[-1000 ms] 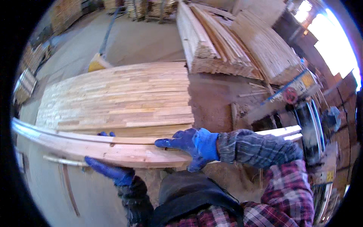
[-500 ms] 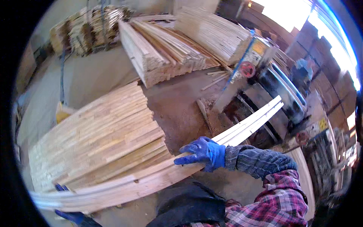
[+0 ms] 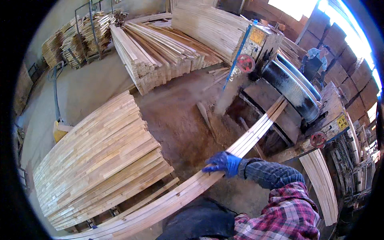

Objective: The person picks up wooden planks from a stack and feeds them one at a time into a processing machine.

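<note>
My right hand [image 3: 225, 164], in a blue glove, is wrapped over a bundle of long, narrow wooden boards [image 3: 188, 193]. They lie side by side and run from the lower left up to a woodworking machine [image 3: 262, 91]. Their far end is over the machine's dark metal bed, close to the black cylindrical housing [image 3: 286, 86]. Of my left hand, only a small blue bit [image 3: 94, 227] shows at the boards' near end; its fingers are otherwise hidden.
A wide stack of boards [image 3: 98, 154] stands on my left. Larger board piles [image 3: 160, 54] lie beyond it. A yellow pallet jack [image 3: 61, 131] is at far left. Another person [image 3: 315, 64] stands behind the machine. More boards [image 3: 322, 186] lean at right.
The boards have moved forward and right, their far end now at the machine's housing. My right hand has gone along with them. My left hand has mostly dropped out of sight.
</note>
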Tool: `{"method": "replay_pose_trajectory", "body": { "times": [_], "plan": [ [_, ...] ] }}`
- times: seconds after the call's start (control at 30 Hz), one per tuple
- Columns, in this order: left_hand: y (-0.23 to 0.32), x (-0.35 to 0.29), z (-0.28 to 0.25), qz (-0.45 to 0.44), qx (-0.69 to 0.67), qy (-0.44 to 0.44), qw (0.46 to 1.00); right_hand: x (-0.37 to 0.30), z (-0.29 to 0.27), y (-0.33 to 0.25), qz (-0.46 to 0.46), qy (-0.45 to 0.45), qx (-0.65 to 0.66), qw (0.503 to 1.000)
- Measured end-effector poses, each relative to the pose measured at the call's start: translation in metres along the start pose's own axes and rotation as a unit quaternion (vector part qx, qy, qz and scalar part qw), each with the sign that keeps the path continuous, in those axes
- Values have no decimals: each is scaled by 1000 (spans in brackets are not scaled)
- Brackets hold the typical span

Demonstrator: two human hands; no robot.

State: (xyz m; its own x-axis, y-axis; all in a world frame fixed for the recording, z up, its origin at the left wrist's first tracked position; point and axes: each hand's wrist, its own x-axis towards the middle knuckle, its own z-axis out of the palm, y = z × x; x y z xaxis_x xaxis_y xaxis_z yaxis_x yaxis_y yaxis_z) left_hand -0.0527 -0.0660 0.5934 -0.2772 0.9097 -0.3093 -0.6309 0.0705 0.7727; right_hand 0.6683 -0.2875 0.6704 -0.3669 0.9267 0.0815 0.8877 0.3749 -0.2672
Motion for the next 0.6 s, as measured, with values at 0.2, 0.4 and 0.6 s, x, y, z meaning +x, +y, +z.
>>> {"method": "replay_pose_trajectory", "body": {
  "times": [0.2,0.4,0.6],
  "plan": [
    [-140,-98,79,-67,-87,-146,983,-82,-45,77,106,-91,-96,986],
    [-207,-179,124,-150,-26,-109,982,-51,-10,45,31,-72,48,996],
    [-241,-248,162,-412,39,-144,899,50,54,-48,-36,-81,23,996]
  ]
}}
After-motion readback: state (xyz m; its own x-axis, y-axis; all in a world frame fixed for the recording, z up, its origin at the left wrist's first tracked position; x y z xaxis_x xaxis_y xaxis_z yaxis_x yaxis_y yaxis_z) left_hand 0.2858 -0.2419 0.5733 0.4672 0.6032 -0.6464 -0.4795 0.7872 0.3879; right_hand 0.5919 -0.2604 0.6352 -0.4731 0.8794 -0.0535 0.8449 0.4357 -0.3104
